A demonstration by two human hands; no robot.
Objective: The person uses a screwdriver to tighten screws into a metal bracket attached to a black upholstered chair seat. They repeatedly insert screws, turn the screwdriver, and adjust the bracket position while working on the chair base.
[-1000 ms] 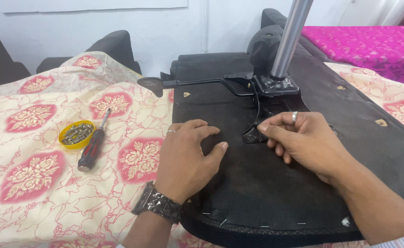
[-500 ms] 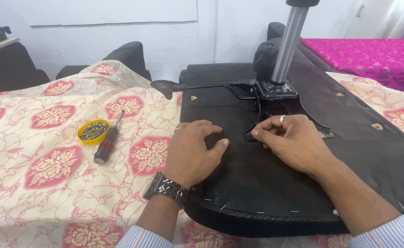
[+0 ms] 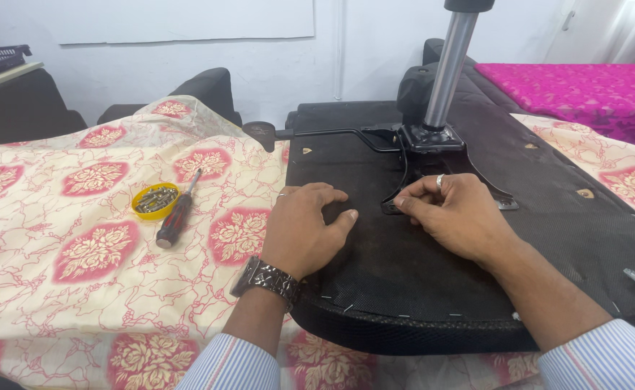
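I see the upturned black chair seat point(image 3: 433, 289) lying bottom-up on the counter point(image 3: 79, 289), which is covered by a cream cloth with red flower medallions. My left hand point(image 3: 304, 230) rests palm down on the seat's near left part, fingers loosely curled, gripping nothing; a metal wristwatch point(image 3: 267, 278) sits on that wrist. My right hand point(image 3: 456, 213) is just beside it, fingertips pinched together at the lower edge of the black metal mechanism plate point(image 3: 433, 155); whether they hold any small part I cannot tell. A grey gas-lift column point(image 3: 449, 65) rises upright from that plate, and a black lever point(image 3: 317, 133) runs left from it. Well apart to the left, on the cloth, a round yellow lid point(image 3: 155, 200) holding screws touches a screwdriver point(image 3: 178, 214) with a black-and-red handle. A blank white rectangular sheet point(image 3: 180, 18) hangs on the wall behind. A magenta patterned cloth point(image 3: 585, 90) lies at the far right.
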